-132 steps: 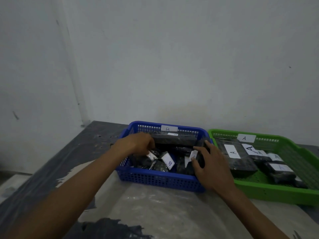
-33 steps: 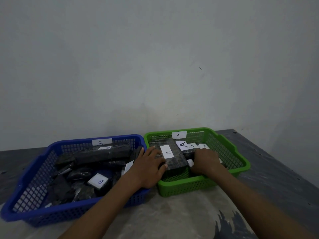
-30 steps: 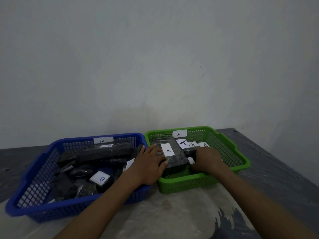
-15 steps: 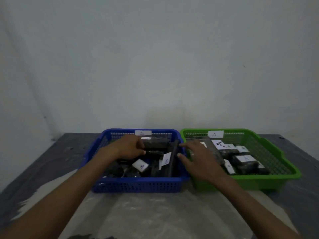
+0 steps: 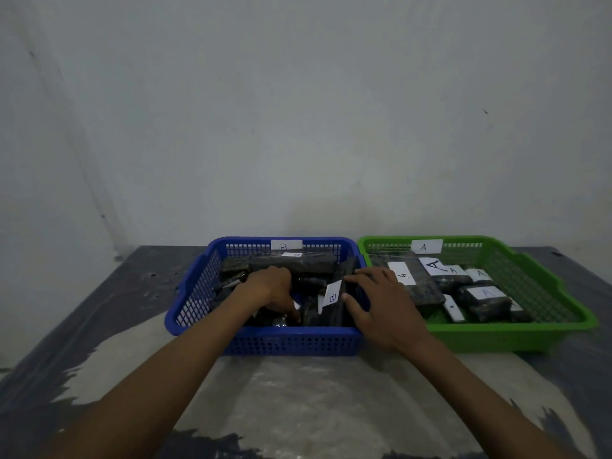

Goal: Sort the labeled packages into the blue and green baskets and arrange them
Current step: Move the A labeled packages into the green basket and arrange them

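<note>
I am at a dark, worn table with a pale, scuffed patch in front of me, pushed against a plain grey wall. The blue basket and the green basket sit side by side, rims touching, against the wall. Bare table lies open on both outer sides and in front. My left hand reaches down among the dark B packages, fingers curled; what they grip I cannot tell. My right hand lies spread and slack over the blue basket's right rim, beside an upright package with a B label. The A packages lie flat in the green basket.
</note>
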Tool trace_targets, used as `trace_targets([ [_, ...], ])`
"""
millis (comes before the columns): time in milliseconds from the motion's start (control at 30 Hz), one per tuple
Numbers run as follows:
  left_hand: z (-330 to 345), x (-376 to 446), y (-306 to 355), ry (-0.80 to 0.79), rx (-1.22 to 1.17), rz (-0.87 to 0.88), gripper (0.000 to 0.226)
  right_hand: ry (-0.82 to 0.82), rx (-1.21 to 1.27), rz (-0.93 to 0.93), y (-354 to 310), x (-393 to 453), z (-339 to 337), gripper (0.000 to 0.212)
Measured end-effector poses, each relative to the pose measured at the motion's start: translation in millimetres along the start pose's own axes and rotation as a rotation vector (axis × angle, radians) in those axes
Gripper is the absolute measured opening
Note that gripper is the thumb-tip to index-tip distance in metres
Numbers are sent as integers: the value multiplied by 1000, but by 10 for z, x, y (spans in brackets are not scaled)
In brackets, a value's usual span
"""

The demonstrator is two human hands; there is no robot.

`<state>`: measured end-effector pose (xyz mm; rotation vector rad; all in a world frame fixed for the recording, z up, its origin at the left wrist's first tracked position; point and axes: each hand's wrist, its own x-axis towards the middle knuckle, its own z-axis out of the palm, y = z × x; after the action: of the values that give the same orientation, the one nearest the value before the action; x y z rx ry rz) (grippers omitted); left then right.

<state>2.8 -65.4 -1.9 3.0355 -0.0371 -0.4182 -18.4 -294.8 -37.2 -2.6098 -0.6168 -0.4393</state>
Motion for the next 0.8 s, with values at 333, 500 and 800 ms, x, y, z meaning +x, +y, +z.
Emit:
trace_targets([
  [333, -246, -225, -466, 170, -260, 56, 40, -19, 3, 34, -8, 8, 4, 47],
  [500, -364, -268, -913, 204, -125, -138, 32, 36, 52, -87, -288, 107, 26, 46],
  [800, -187, -39, -894, -12, -134, -113, 48, -136, 97, -84, -556, 204, 302, 55],
])
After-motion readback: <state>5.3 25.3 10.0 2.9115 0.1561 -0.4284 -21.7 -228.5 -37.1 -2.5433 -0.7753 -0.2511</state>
